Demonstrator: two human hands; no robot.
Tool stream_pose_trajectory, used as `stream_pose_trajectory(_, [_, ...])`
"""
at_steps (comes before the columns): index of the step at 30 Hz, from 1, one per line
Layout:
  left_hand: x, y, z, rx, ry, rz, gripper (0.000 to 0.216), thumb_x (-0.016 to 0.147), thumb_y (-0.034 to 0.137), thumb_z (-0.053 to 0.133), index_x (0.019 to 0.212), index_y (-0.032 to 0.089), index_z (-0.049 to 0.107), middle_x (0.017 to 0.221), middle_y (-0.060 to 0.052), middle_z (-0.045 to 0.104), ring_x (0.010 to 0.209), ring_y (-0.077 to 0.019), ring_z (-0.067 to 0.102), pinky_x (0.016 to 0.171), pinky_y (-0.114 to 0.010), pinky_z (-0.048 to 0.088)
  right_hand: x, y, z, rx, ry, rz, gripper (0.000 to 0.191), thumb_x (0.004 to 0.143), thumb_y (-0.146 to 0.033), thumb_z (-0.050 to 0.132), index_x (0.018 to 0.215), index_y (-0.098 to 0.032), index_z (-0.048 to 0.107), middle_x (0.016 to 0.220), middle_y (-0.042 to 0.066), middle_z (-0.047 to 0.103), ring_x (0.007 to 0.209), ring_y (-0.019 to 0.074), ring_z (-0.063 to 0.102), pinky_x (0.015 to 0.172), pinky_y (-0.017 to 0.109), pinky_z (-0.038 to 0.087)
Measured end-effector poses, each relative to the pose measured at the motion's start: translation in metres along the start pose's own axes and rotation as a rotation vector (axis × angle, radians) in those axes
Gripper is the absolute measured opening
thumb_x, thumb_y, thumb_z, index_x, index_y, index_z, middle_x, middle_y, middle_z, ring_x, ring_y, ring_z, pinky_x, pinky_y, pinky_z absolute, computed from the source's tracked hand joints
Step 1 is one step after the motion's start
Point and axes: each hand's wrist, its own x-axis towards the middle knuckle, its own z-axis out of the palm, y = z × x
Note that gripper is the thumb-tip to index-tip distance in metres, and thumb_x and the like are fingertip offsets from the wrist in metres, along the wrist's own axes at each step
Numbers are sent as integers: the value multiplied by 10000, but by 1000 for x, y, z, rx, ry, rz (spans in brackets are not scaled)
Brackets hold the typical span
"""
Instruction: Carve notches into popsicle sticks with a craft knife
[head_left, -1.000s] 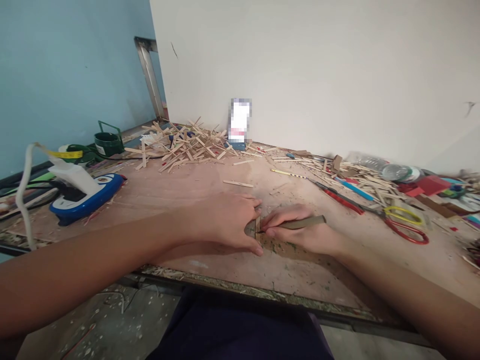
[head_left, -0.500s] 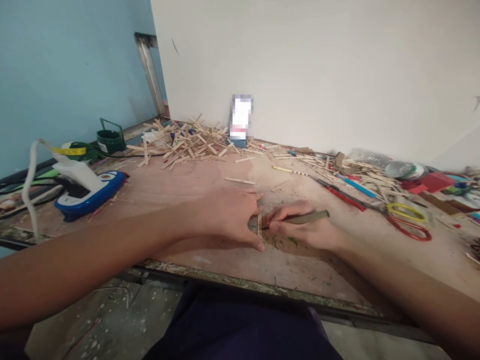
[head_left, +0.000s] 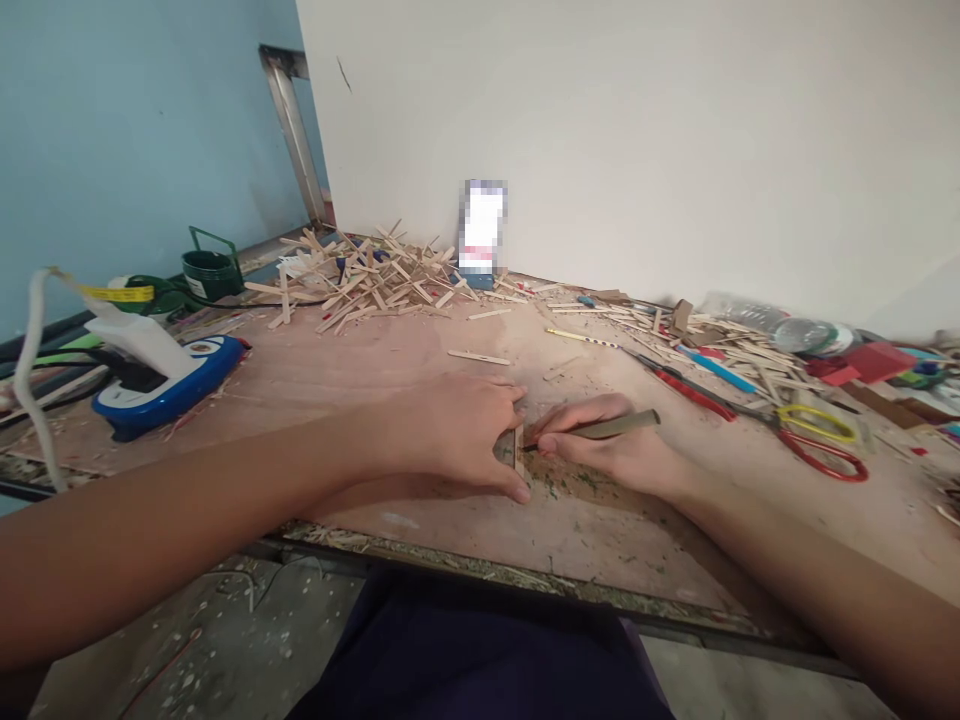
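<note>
My left hand (head_left: 469, 430) lies on the worktable (head_left: 360, 350), thumb and fingers at either end of a short wooden stick (head_left: 519, 450), pinning it down. To its right, my right hand (head_left: 611, 445) is closed pen-fashion around a slim olive-grey tool (head_left: 619, 425). The tool's dark thin tip meets or almost touches the stick's right edge; whether it is a blade or a pen point I cannot tell. Dark green crumbs (head_left: 589, 483) are scattered below my right hand. Beyond the left hand lies a loose wooden stick (head_left: 478, 357).
A heap of wooden sticks (head_left: 375, 275) sits at the back, near a propped phone (head_left: 484, 230). Red-and-yellow-handled scissors (head_left: 821, 455), a yellow pencil (head_left: 577, 337), more sticks and a plastic bottle (head_left: 806, 335) lie right. A blue-and-white power strip (head_left: 172, 385) stands left.
The view has shifted slightly. Both hands keep nearly the same place, the left on the stick and the right with the tool at its edge.
</note>
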Motion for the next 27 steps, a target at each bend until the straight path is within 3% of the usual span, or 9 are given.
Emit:
stream_pose_trajectory(15, [0, -2, 1, -20, 2, -3, 870, 871, 935, 623, 1345, 218, 759, 1706, -151, 507, 1510, -412, 548, 1174, -449, 507, 3, -3, -1, 33, -69, -65, 227, 956, -383, 835, 868, -174, 848, 968, 86, 854, 874, 206, 776, 828, 328, 632])
stream_pose_trajectory(23, [2, 1, -7, -13, 1, -20, 758, 837, 898, 694, 1182, 230, 797, 1582, -170, 630, 1491, -433, 557, 1152, -485, 512, -1, -3, -1, -21, -69, -86, 265, 986, -406, 814, 865, -172, 830, 968, 105, 844, 900, 228, 780, 834, 343, 621])
stream_pose_trajectory(27, [1, 4, -10, -6, -8, -19, 740, 846, 868, 717, 1194, 220, 807, 1573, -170, 640, 1530, -441, 517, 1159, -482, 507, -2, -4, -2, -49, -71, -61, 307, 982, -461, 815, 873, -175, 841, 981, 119, 850, 884, 246, 786, 795, 352, 624])
